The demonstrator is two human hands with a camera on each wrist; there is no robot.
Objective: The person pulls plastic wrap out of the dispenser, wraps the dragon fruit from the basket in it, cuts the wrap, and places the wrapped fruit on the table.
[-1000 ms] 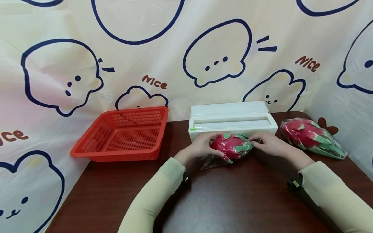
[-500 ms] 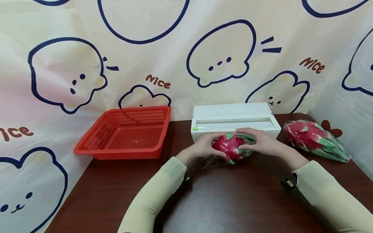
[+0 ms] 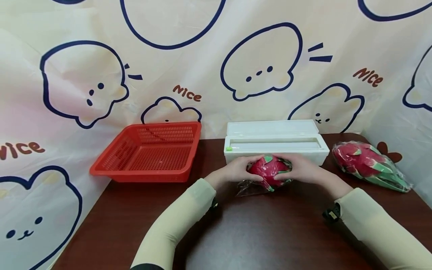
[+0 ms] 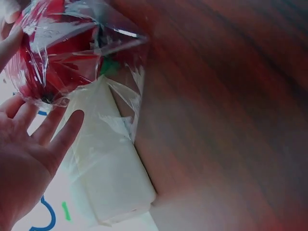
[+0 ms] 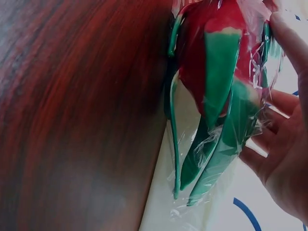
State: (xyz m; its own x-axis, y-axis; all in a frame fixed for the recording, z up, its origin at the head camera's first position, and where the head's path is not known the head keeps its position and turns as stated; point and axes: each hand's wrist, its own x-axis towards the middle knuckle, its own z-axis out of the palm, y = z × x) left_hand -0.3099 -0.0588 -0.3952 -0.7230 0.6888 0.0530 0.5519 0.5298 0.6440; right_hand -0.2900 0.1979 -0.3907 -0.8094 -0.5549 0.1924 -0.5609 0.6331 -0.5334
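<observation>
A red dragon fruit (image 3: pixel 268 171) with green scales, in clear film, lies between my two hands in the head view. From the left, my left hand (image 3: pixel 237 170) holds it, thumb toward me and fingers round the far side. My right hand (image 3: pixel 302 169) grips its right end the same way. In the left wrist view, loose film (image 4: pixel 127 91) sticks out beyond the fruit near the spread fingers of that hand. The right wrist view shows long green scales (image 5: pixel 224 77) under the film, beside the curved right hand (image 5: pixel 286 137). Right behind the fruit stands a white cling film box (image 3: pixel 276 154), lid raised.
A red perforated basket (image 3: pixel 150 176) stands at the back left of the dark wooden table (image 3: pixel 266 232). Another film-wrapped dragon fruit (image 3: pixel 366 163) lies at the right. A printed cloth (image 3: pixel 209 75) hangs behind the table.
My right hand has gone from pinching film at the fruit's right end to cupping that end. The left hand keeps its hold. The whole scene shifts slightly rightward in the head view.
</observation>
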